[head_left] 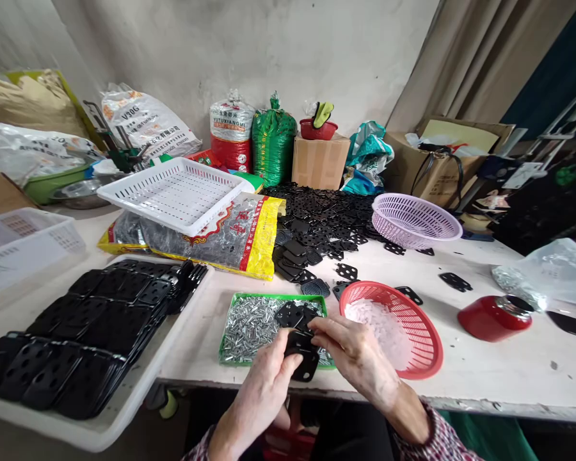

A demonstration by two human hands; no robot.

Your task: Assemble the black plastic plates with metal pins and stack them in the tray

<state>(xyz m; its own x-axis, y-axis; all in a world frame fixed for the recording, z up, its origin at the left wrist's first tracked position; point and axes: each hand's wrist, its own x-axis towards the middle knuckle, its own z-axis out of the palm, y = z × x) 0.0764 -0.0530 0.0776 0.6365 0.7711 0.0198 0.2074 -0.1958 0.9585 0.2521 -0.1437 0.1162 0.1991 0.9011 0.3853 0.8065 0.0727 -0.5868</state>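
My left hand is closed on a black plate with round holes, thumb and fingers gripping its left side. My right hand has its fingertips pressed together at the top right of the same piece; whether a small part is between them cannot be seen. Both hands are above the front of a green tray of small silvery metal pins. More black perforated plate shows just beyond the fingers. Beside my right hand, a red plastic basket contains translucent white pieces.
At left, a white tray bears stacked black plates. Loose black plates are heaped at the back. A purple basket, a red flask and a clear plastic bag stand right. A white perforated tray rests on a yellow-edged bag.
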